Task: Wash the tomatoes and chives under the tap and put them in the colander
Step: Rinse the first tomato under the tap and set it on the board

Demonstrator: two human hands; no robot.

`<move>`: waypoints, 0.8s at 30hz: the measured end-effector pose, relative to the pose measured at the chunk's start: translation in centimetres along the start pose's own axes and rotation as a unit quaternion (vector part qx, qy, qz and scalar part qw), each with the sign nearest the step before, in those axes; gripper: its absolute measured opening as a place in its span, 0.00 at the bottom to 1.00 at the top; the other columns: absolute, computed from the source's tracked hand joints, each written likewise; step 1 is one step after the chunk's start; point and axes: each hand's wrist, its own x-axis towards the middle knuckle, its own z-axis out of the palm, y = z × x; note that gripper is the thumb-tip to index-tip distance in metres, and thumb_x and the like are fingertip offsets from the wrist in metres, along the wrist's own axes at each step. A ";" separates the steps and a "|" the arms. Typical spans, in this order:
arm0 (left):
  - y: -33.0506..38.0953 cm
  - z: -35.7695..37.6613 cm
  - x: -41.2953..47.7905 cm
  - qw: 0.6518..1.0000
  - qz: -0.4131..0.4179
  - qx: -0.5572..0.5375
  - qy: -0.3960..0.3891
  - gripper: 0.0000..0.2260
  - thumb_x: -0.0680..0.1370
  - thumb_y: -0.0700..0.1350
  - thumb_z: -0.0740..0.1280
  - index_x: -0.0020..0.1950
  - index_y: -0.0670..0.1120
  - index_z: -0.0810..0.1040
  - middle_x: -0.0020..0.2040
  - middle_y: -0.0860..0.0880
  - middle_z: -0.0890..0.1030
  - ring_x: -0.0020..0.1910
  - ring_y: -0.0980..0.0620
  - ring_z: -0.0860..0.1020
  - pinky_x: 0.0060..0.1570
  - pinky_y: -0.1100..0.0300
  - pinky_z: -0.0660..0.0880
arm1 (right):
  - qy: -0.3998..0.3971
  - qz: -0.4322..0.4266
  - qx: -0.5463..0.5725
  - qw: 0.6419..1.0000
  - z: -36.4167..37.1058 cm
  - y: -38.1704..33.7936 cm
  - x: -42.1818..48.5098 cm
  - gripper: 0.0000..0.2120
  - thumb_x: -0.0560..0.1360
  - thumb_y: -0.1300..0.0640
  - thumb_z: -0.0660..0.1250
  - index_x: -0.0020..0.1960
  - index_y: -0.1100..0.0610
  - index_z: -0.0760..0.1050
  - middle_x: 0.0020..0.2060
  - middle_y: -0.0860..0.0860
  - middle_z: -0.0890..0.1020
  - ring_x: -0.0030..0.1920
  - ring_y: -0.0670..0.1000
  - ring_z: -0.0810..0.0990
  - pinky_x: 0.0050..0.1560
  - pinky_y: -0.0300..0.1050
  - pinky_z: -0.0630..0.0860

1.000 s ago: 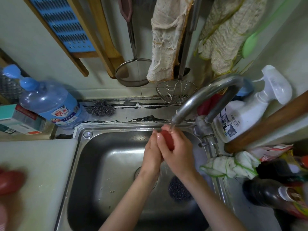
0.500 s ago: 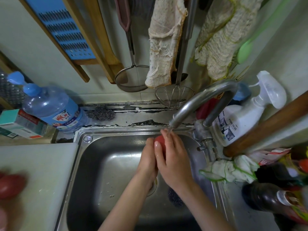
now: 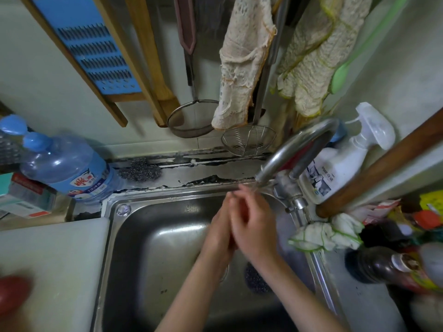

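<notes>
My left hand [image 3: 219, 230] and my right hand [image 3: 254, 224] are cupped together over the steel sink [image 3: 153, 248], just under the spout of the curved tap [image 3: 292, 149]. Water runs onto them. The tomato they enclose is almost fully hidden; only a reddish sliver [image 3: 241, 212] shows between the fingers. Another tomato [image 3: 12, 297] lies blurred on the white cutting board [image 3: 55, 255] at the far left. No chives and no colander are in view.
A blue water bottle [image 3: 64, 166] and boxes stand at the back left. Steel wool [image 3: 139, 170] lies behind the sink, a dark scourer [image 3: 255, 279] inside it. A spray bottle [image 3: 340, 161], rag, wooden rolling pin [image 3: 383, 164] and sauce bottles crowd the right. Strainers, cloths and a grater hang on the wall.
Both hands have closed further around the tomato and turned it, so less red shows than before. They stay under the tap. The view has shifted slightly.
</notes>
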 end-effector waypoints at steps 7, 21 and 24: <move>-0.1 -1.7 -0.9 0.988 -0.115 -0.095 -0.040 0.21 0.82 0.55 0.54 0.65 0.44 0.75 0.54 0.43 0.83 0.51 0.50 0.82 0.43 0.57 0.80 | -0.079 -0.059 -0.003 0.995 0.0 1.3 0.7 0.12 0.77 0.53 0.60 0.46 0.56 0.81 0.43 0.48 0.83 0.46 0.45 0.80 0.51 0.43 0.75; 0.6 -2.0 -0.3 0.994 -0.090 -0.046 -0.050 0.20 0.81 0.55 0.53 0.54 0.43 0.78 0.44 0.44 0.81 0.45 0.50 0.81 0.39 0.59 0.78 | -0.101 0.005 -0.119 0.988 0.6 -0.4 -1.4 0.18 0.78 0.41 0.55 0.58 0.52 0.72 0.53 0.48 0.78 0.54 0.46 0.76 0.56 0.38 0.72; 0.9 -1.5 -0.5 0.994 -0.081 -0.056 -0.044 0.20 0.81 0.54 0.53 0.54 0.43 0.79 0.43 0.43 0.83 0.45 0.49 0.81 0.41 0.57 0.78 | -0.117 -0.034 -0.087 0.989 0.2 0.6 -1.3 0.21 0.79 0.44 0.53 0.63 0.54 0.71 0.58 0.48 0.77 0.58 0.44 0.74 0.60 0.39 0.71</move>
